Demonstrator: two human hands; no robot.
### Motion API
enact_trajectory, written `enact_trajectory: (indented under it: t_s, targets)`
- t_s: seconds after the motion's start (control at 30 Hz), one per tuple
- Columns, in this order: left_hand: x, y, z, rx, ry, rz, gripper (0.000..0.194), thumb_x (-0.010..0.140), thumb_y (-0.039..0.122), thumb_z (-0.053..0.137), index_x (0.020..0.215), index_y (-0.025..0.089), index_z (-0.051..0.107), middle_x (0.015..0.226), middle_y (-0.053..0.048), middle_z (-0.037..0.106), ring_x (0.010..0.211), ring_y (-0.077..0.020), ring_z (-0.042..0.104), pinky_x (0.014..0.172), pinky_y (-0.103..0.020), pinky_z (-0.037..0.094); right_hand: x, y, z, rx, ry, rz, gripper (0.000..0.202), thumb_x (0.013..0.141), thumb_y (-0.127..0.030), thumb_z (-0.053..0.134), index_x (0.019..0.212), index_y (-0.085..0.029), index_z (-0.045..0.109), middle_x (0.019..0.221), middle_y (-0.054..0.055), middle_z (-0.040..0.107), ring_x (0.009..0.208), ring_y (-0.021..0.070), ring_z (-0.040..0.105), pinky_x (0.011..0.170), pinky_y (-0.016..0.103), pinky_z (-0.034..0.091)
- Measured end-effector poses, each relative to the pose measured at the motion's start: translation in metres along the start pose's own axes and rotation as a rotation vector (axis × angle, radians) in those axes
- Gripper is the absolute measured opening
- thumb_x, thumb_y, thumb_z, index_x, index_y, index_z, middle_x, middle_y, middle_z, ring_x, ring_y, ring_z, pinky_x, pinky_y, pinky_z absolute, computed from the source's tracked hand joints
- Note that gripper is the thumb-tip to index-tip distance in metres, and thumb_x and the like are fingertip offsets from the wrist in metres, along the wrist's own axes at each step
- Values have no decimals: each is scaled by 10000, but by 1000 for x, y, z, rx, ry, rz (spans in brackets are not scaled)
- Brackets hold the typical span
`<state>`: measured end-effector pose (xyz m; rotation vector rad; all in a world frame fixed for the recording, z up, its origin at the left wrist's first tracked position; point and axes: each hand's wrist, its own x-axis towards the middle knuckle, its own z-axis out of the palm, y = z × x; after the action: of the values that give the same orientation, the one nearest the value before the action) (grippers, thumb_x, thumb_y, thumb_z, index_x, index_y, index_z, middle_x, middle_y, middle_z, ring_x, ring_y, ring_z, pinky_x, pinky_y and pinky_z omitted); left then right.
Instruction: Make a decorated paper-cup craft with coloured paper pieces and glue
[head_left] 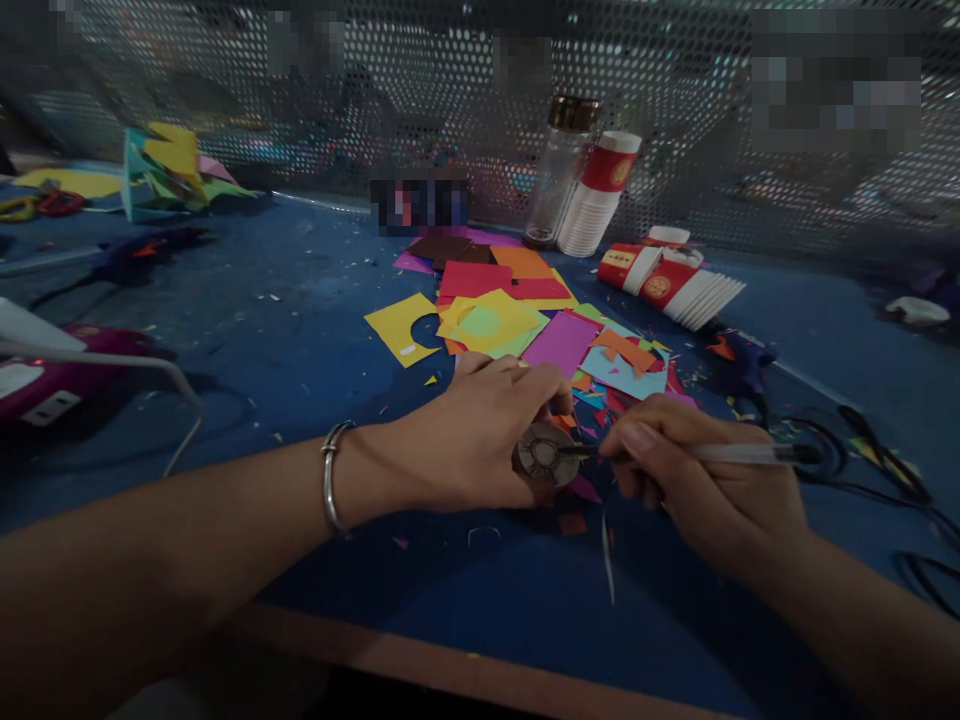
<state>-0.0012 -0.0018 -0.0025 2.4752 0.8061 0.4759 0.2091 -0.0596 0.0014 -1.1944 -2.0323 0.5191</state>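
1. The round brown piece (pixel 550 458), its face marked with dark rings and strokes, sits between both hands above the near tabletop (pixel 420 590); whether it touches the surface is unclear.
2. It looks light and fairly stiff, probably not slippery; the rim seems the best hold, leaving the marked face free. Its thickness is hidden.
3. The left hand (pixel 480 430) has its grip closed around the piece's left rim.
4. The right hand (pixel 697 470) pinches a slim pen (pixel 739 454), tip at the face's right side.
5. Beyond lie coloured papers (pixel 561 343), then stacked paper cups (pixel 589 215) beside a clear bottle (pixel 555 180).
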Motion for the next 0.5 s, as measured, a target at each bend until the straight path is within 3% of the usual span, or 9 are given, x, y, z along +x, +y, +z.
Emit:
enact_trajectory:
  t_s: [0.5]
  targets:
    - [0, -2, 2, 9, 33, 28, 409, 742, 410, 716, 1058, 218, 542, 1046, -35, 654, 983, -263, 570, 868, -397, 336, 1, 1, 5, -38, -14, -1, 270, 980, -189, 458, 735, -208, 569, 548, -27, 578, 433, 98, 508, 453, 242, 398]
